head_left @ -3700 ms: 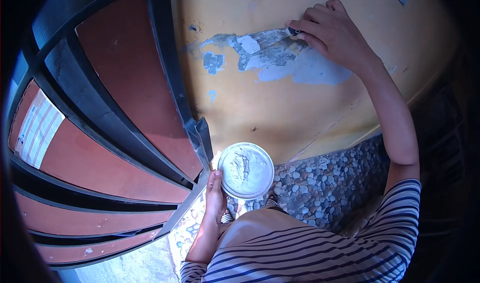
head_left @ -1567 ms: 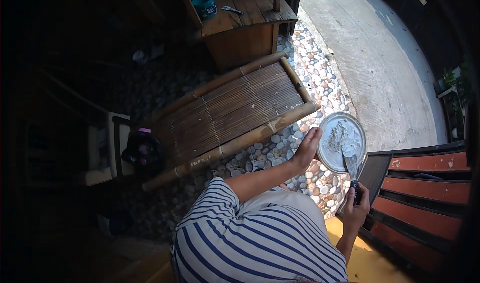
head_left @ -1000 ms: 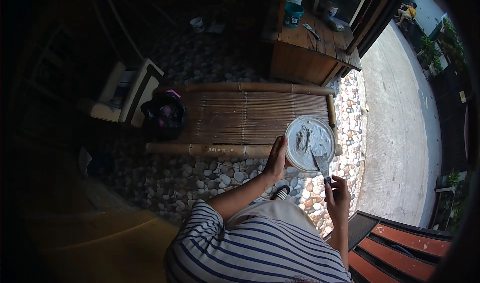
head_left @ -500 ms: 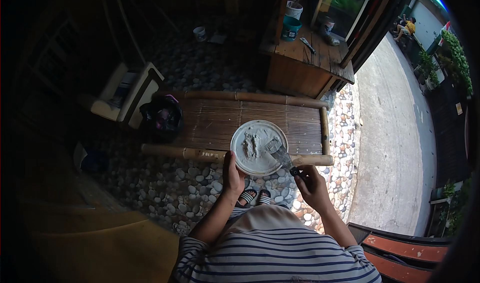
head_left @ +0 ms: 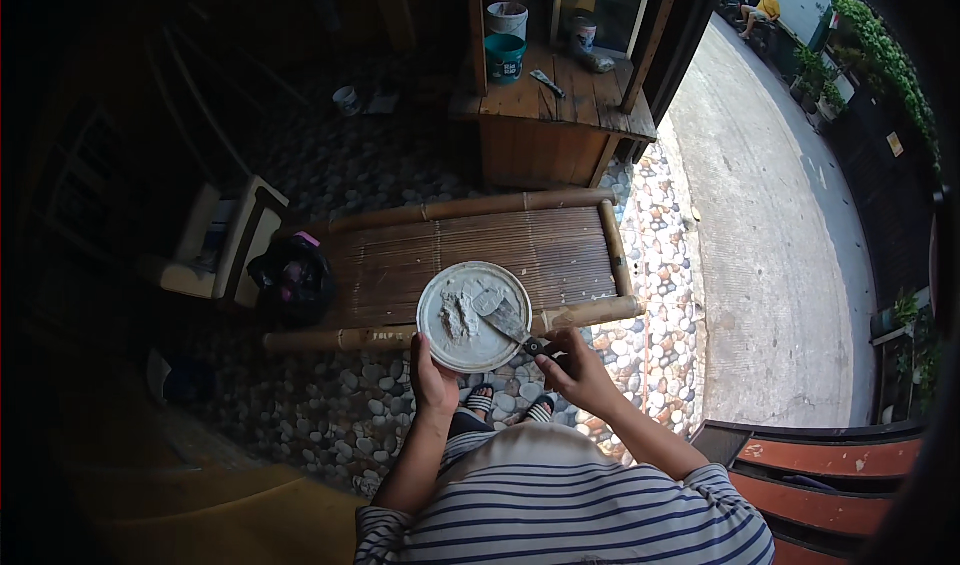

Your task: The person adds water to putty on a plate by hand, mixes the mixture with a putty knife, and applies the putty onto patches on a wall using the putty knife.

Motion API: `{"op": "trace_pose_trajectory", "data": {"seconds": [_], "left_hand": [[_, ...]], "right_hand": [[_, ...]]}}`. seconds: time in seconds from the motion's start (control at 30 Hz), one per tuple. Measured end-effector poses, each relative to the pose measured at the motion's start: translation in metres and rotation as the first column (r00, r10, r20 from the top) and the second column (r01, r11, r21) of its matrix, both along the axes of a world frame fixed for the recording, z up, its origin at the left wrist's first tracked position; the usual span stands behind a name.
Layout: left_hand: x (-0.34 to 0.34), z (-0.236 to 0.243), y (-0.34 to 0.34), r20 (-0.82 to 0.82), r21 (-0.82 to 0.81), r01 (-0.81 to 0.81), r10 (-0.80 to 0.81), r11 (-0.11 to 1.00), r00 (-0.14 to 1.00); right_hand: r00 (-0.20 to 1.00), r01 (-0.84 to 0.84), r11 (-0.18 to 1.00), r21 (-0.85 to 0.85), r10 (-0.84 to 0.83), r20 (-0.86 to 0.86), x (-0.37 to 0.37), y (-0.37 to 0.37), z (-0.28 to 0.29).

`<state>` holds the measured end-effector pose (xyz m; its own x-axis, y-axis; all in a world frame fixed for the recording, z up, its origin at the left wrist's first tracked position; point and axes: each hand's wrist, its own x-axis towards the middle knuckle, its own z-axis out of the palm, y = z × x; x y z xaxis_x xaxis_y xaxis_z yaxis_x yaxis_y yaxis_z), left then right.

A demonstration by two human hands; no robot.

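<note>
My left hand (head_left: 436, 381) grips the near left rim of a round white lid (head_left: 433, 340), holding it level in front of me. A ridged mound of whitish paste (head_left: 460, 317) lies left of the lid's middle, with smears around it. In my right hand (head_left: 577, 370) is a putty knife (head_left: 509, 319), its dark handle closed in the fingers. The blade, coated with paste, rests over the right half of the lid, its tip close to the mound. The left fingertips are hidden beneath the lid.
A low bamboo bench (head_left: 390, 255) stands just beyond the lid, a black plastic bag (head_left: 290, 275) at its left end. Farther off, a wooden counter (head_left: 590, 100) carries a teal bucket (head_left: 505, 57) and another scraper (head_left: 547, 84). Orange slats (head_left: 830, 460) lie at lower right; a person sits by the road.
The view has swung, so bench and counter sit farther left. The putty knife's blade has shifted slightly nearer the mound. My feet have moved apart. Both hands keep their holds.
</note>
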<state>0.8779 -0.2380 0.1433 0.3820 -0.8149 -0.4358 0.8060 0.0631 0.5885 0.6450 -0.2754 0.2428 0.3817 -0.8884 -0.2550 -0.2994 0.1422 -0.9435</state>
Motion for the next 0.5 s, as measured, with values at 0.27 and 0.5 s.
{"op": "trace_pose_trajectory", "data": {"seconds": [0.27,0.5], "left_hand": [[-0.072,0.027,-0.084,-0.006,-0.027,0.187,-0.187,0.982,0.982],[-0.153,0.054,-0.175,0.049,-0.079,0.353,-0.350,0.932,0.935]], "right_hand": [[0.986,0.160,0.987,-0.001,-0.160,0.038,-0.080,-0.025,0.017],[0.924,0.383,0.910,-0.156,-0.376,0.071,-0.148,-0.068,0.029]]}}
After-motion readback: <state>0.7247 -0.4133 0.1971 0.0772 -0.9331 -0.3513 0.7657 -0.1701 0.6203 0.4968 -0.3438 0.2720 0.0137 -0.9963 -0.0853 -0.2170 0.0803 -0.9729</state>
